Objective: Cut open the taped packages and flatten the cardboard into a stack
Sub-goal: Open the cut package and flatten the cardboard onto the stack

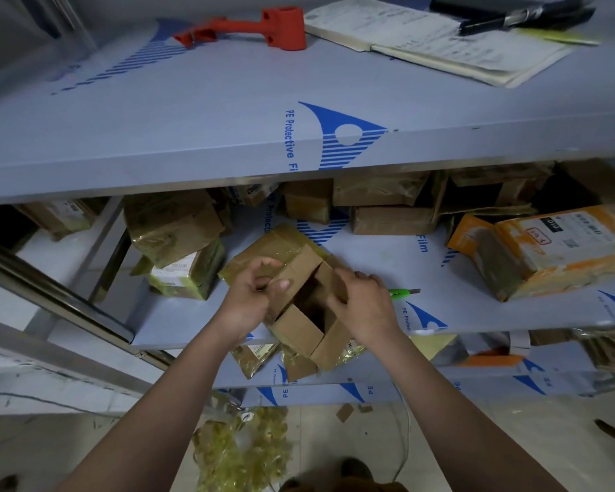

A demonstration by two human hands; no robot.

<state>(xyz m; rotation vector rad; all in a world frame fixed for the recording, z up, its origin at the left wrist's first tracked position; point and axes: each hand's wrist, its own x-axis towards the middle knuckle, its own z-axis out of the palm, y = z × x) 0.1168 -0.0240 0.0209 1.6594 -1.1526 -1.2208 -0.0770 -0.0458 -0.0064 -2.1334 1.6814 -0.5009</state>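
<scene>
Already the cardboard box stands open on the middle shelf, flaps splayed, held between both hands near the shelf's front edge. The left hand has its fingers curled round the far-left flap and the taped wall behind it, thumb pressing on the flap's face; the right hand grips the right-hand flap, fingers hooked over its edge into the opening. Just beyond the right hand, partly hidden by its knuckles, lies the green utility knife; whether its blade is out cannot be told. Farther off from the left hand sit still-taped packages, and well right of the right hand an orange-taped parcel. The likely trouble is tape: glossy film still wraps the box's far side, so pulling the flaps apart may tear the cardboard rather than flatten it cleanly. With the box overhanging the front edge, a hard tug could also tip it off, and a sweeping right wrist might knock the knife along the shelf.
</scene>
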